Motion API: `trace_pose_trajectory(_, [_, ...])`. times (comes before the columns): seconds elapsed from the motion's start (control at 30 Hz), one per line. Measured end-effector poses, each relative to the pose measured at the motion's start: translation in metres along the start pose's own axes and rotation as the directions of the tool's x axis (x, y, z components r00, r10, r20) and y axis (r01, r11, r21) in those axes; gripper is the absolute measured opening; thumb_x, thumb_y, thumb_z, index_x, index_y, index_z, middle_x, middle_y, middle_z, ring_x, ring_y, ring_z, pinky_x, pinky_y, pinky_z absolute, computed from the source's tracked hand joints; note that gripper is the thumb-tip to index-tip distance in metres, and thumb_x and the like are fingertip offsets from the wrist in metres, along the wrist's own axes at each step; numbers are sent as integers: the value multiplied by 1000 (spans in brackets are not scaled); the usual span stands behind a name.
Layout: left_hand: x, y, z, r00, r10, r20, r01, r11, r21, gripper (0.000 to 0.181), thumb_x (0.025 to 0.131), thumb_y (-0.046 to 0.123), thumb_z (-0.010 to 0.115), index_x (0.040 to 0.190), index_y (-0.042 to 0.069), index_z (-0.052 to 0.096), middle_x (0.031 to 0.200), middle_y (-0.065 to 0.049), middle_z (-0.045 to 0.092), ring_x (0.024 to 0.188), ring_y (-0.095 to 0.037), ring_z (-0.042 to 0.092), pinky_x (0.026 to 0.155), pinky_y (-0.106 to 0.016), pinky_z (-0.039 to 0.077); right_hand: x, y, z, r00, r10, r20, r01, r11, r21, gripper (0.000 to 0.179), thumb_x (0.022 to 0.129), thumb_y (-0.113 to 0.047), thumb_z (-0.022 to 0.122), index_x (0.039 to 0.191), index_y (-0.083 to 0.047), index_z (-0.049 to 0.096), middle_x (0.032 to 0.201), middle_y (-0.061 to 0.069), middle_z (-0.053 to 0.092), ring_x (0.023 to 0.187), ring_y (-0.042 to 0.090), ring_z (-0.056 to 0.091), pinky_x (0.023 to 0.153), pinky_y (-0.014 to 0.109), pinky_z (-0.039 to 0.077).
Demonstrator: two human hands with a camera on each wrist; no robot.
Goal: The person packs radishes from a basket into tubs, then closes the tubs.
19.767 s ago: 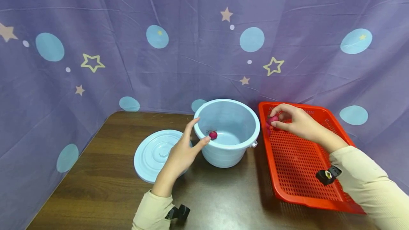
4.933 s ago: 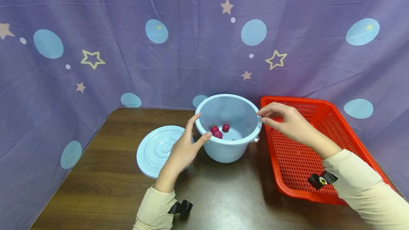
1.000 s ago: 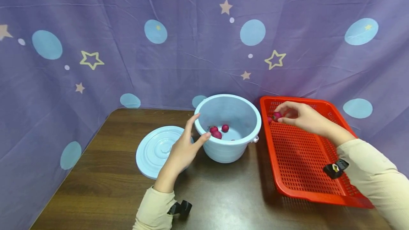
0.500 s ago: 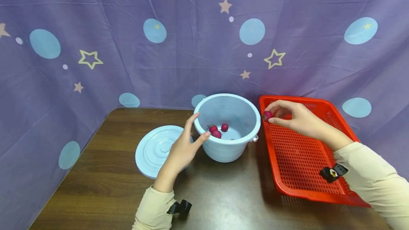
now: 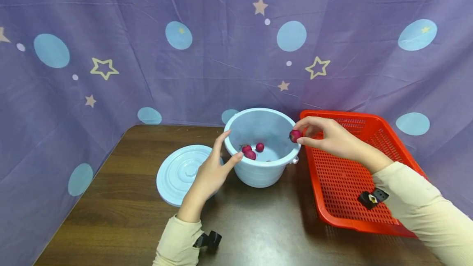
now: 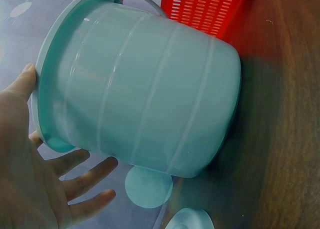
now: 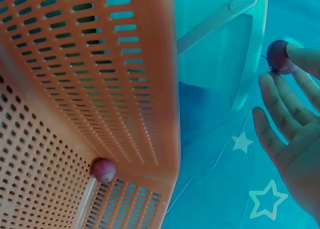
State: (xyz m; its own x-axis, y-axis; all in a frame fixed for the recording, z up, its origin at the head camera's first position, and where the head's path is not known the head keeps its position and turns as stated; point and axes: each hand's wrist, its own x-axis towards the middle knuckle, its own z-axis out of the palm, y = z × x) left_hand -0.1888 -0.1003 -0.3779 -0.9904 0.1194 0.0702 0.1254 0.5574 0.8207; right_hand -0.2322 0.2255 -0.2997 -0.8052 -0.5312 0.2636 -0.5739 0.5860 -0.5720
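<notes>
Just over the right rim of the light blue bucket (image 5: pixel 260 175), my right hand (image 5: pixel 329 136) pinches a round crimson radish (image 5: pixel 295 136) between thumb and fingertips. In the right wrist view, thin strands show at one end of that radish (image 7: pixel 280 58). Several more radishes (image 5: pixel 250 154) lie on the bucket's floor. My left hand (image 5: pixel 212 173) is spread at the bucket's near left rim, thumb and index fingertips right at it. The left wrist view shows its other fingers (image 6: pixel 92 178) extended beside the bucket wall. One radish (image 7: pixel 103 170) sits in a corner of the red basket (image 5: pixel 345 224).
Left of the bucket, partly behind my left hand, a round light blue lid (image 5: pixel 173 175) lies on the brown wooden table (image 5: pixel 111 216). The red basket stands close at the bucket's right. A purple patterned curtain (image 5: pixel 229 44) hangs behind the table.
My right hand has picked up a radish in the red basket and carried it left to the bucket's rim. Over the longer span, more radishes have come into the bucket. My left hand has stayed put.
</notes>
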Motion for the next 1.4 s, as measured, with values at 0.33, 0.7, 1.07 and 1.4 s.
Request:
trace_pose_trajectory(0.33, [0,-2,1,1000,3,-3,-3,1000,-11,72,90,71,52,150,57,15,136,-12,53,114,-40,58,87,-62,44,3,0,8,999,-16,30,17,1000,-19,26,87,-14,79,110,-19,69,82,-1,60,73,16,57,61,29,45])
trace_pose_trajectory(0.7, [0,-2,1,1000,1,-4,-1,1000,-14,73,88,74,51,150,57,16,138,-12,53,116,-40,57,88,-62,44,2,2,10,999,-33,31,34,999,-31,27,86,-14,79,111,-18,68,86,-4,61,75,15,57,62,30,47])
trace_pose_trajectory(1.07, [0,-1,1,1000,0,-7,0,1000,-5,72,89,73,52,150,58,16,139,-11,52,118,-40,56,89,-64,43,1,8,0,1000,-21,-6,21,999,-36,24,90,-15,76,112,-12,70,97,-6,67,80,13,60,75,31,51])
trace_pose_trajectory(1.4, [0,0,1,1000,-5,-5,5,1000,-9,70,89,72,52,148,60,16,137,-10,54,119,-37,56,91,-64,42,-3,36,-6,996,38,-87,-43,997,-58,19,92,-12,73,110,-12,70,101,0,69,81,16,61,72,29,50])
